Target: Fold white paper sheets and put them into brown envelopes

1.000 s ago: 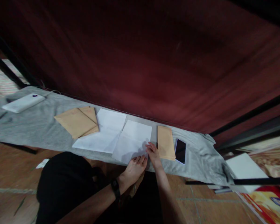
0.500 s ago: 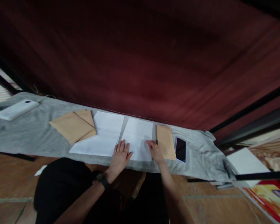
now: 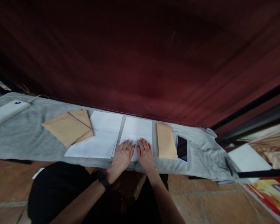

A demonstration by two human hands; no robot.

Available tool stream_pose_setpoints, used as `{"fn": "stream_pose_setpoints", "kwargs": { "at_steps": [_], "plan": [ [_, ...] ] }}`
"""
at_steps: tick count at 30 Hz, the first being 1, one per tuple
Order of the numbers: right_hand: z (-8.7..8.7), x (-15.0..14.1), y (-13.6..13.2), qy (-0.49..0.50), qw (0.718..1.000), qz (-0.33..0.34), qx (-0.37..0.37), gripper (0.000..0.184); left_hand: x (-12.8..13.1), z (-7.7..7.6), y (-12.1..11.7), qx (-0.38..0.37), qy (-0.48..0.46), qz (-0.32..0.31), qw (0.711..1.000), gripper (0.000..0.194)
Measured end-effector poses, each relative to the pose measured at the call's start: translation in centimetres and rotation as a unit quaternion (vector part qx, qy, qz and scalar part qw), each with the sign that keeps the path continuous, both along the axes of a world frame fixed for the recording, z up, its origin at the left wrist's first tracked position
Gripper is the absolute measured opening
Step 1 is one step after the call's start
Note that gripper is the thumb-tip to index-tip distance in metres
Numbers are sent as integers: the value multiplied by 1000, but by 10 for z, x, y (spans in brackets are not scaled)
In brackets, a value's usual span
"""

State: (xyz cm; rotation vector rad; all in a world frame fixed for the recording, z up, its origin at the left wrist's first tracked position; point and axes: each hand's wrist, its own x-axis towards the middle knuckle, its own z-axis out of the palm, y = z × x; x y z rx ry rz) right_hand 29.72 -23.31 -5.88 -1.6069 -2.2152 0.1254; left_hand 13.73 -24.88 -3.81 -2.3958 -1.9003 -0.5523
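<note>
A white sheet of paper [image 3: 138, 126] lies on the grey cloth in front of me, with a faint crease across it. My left hand [image 3: 123, 154] rests flat on its near left part, fingers stretched out. Beside it my right hand [image 3: 145, 154] also lies flat on the sheet, thumb towards the left one. Left of this sheet lies more white paper [image 3: 105, 132], partly under several brown envelopes [image 3: 68, 127]. A brown envelope stack [image 3: 166, 141] lies to the right of my right hand.
A phone with a dark screen [image 3: 182, 148] lies beside the right-hand envelopes. At the far left is a white device [image 3: 9, 110] with a cable. The grey cloth [image 3: 205, 155] covers a narrow surface against a dark red panel [image 3: 140, 62]. A black bar [image 3: 261, 173] crosses at right.
My right hand has moved left from the sheet's right edge and now lies flat near my left hand. The left hand stays on the paper. The view has shifted slightly.
</note>
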Motion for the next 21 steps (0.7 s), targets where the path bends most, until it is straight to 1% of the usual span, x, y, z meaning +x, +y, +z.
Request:
{"fn": "stream_pose_setpoints", "kwargs": {
  "at_steps": [2,3,6,9,12,16,19,21],
  "plan": [
    [-5,-8,-5,-25,1000,4,-1,46,13,1,20,5,-21,-34,999,50],
    [-7,-10,-7,-35,999,9,-4,47,20,1,31,-7,-25,-54,998,51],
    [-9,-10,-9,-46,999,21,-11,50,42,-6,63,-70,-21,-78,994,56],
    [-8,-10,-9,-36,999,0,-11,50,49,-15,88,-102,-13,-90,991,60],
    [-7,-12,-8,-24,1000,-16,-8,49,38,-23,109,-100,-3,-63,993,63],
    [-8,-13,-7,-17,1000,-23,-1,53,9,-30,131,-69,15,-4,997,67],
    [-10,-13,-8,-12,1000,-22,4,55,-9,-34,141,-54,21,40,997,66],
    [-12,-12,-9,-10,1000,-20,13,55,-14,-34,144,-55,21,69,996,65]
  ]
}}
